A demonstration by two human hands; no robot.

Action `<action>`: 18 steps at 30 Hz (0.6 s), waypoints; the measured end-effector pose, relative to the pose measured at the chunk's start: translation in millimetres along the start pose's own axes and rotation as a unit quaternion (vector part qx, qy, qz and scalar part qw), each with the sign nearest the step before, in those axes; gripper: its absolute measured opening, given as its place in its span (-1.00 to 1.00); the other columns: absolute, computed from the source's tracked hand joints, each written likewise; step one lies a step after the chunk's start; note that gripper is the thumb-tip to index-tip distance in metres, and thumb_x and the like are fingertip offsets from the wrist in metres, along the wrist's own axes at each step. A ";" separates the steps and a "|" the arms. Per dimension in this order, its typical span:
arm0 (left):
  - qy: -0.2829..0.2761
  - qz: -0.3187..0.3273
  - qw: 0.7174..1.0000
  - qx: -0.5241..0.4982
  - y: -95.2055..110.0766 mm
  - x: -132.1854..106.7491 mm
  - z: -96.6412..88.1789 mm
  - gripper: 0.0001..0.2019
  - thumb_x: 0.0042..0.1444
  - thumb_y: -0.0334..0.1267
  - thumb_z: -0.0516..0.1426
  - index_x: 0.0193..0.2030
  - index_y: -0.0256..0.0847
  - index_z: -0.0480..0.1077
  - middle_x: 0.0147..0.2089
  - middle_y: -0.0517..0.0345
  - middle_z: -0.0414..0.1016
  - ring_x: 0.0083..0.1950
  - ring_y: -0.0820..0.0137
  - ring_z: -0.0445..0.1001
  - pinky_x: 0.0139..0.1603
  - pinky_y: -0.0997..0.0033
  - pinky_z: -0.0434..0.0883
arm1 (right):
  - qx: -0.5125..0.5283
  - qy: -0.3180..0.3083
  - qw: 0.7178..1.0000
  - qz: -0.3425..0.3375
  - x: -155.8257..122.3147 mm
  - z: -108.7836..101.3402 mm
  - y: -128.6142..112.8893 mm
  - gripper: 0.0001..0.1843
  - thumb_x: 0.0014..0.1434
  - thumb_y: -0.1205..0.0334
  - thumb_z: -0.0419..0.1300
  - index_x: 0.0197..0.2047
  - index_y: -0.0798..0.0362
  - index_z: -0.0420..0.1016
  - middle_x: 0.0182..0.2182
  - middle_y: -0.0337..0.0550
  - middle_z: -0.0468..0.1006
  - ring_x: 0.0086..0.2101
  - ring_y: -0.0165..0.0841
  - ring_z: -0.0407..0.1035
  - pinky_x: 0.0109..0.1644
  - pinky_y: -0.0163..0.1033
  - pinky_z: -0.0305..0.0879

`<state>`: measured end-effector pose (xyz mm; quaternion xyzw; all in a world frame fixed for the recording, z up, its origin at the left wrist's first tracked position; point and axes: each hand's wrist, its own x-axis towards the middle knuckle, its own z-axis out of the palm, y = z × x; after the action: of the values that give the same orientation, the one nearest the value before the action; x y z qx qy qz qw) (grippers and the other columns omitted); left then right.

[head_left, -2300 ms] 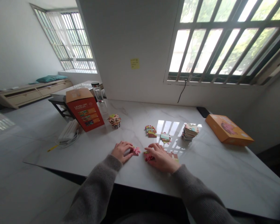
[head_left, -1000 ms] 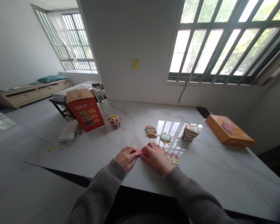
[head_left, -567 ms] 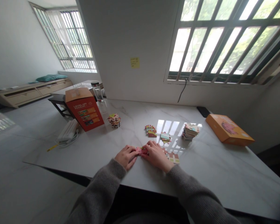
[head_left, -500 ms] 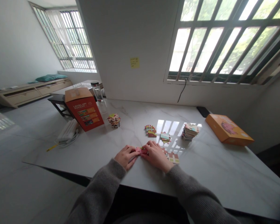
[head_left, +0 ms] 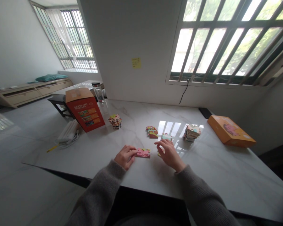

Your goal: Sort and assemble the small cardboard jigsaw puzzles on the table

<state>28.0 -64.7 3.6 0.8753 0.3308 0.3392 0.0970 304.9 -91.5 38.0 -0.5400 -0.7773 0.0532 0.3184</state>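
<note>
On the table, a short joined strip of pink puzzle pieces (head_left: 143,153) lies in front of me. My left hand (head_left: 125,156) grips its left end, fingertips on top and fingers bent. To the right, my right hand (head_left: 171,155) hovers with curved fingers, thumb and index apart, and nothing visible between them. Under and behind that hand, other puzzle pieces are mostly hidden; a pale green piece (head_left: 167,136) shows just beyond its fingers. Further back sits a small group of colourful puzzle pieces (head_left: 152,132).
Stacks of puzzle pieces stand at left (head_left: 115,121) and right (head_left: 191,133). A red puzzle box (head_left: 87,113), a glass bottle (head_left: 98,92) and a white power strip (head_left: 67,131) are on the left. An orange box (head_left: 231,130) and a dark phone (head_left: 205,113) lie on the right.
My right hand has let go of the pink pieces and moved right, over the other puzzle pieces. My left hand stays at the strip's left end, now more exposed.
</note>
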 end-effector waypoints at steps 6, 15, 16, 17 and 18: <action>-0.090 0.034 0.995 0.031 3.9 -0.8 3.4 -0.69 0.25 -0.28 0.08 0.09 -0.02 0.49 0.07 0.05 0.46 0.08 0.19 0.33 0.15 0.10 0.37 | -0.019 0.009 0.999 0.032 -0.8 -7.5 25.3 -0.77 0.32 0.31 0.07 -0.07 -0.03 0.53 -0.22 -0.11 0.56 -0.12 -0.19 0.36 -0.01 -0.09 0.18; -0.002 -0.011 0.999 0.035 -1.7 -0.1 4.1 -0.73 0.20 -0.36 0.07 0.00 -0.16 0.47 0.00 0.01 0.48 0.03 0.22 0.38 0.11 0.13 0.37 | -0.035 0.015 0.999 0.036 -5.3 -17.4 51.4 -0.77 0.30 0.31 0.07 -0.10 -0.03 0.54 -0.22 -0.13 0.58 -0.16 -0.22 0.39 -0.05 -0.14 0.21; 0.004 -0.022 0.999 0.044 -2.1 0.3 4.3 -0.72 0.19 -0.36 0.06 0.00 -0.17 0.47 0.00 0.00 0.47 0.03 0.21 0.38 0.11 0.12 0.36 | -0.039 0.014 0.998 0.042 -5.9 -19.2 53.7 -0.78 0.30 0.31 0.07 -0.12 -0.02 0.55 -0.24 -0.12 0.58 -0.18 -0.22 0.38 -0.06 -0.15 0.20; 0.000 -0.030 0.998 0.053 -2.4 0.6 4.6 -0.71 0.18 -0.35 0.07 0.02 -0.16 0.46 0.02 -0.01 0.46 0.04 0.19 0.37 0.11 0.10 0.36 | -0.044 0.010 0.998 0.048 -6.7 -20.4 55.1 -0.79 0.30 0.30 0.08 -0.16 -0.01 0.55 -0.27 -0.12 0.57 -0.19 -0.22 0.38 -0.08 -0.15 0.20; -0.011 -0.034 0.998 0.059 -2.6 0.9 5.1 -0.68 0.16 -0.34 0.09 0.06 -0.15 0.46 0.06 -0.02 0.45 0.06 0.17 0.36 0.12 0.08 0.35 | -0.050 0.003 0.997 0.055 -7.8 -20.9 55.7 -0.80 0.30 0.29 0.08 -0.21 0.00 0.55 -0.30 -0.12 0.56 -0.21 -0.22 0.37 -0.09 -0.14 0.19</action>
<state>30.5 -61.8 -0.8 0.8714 0.3788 0.3057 0.0608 363.0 -80.9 27.3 -0.5969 -0.7474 0.0305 0.2900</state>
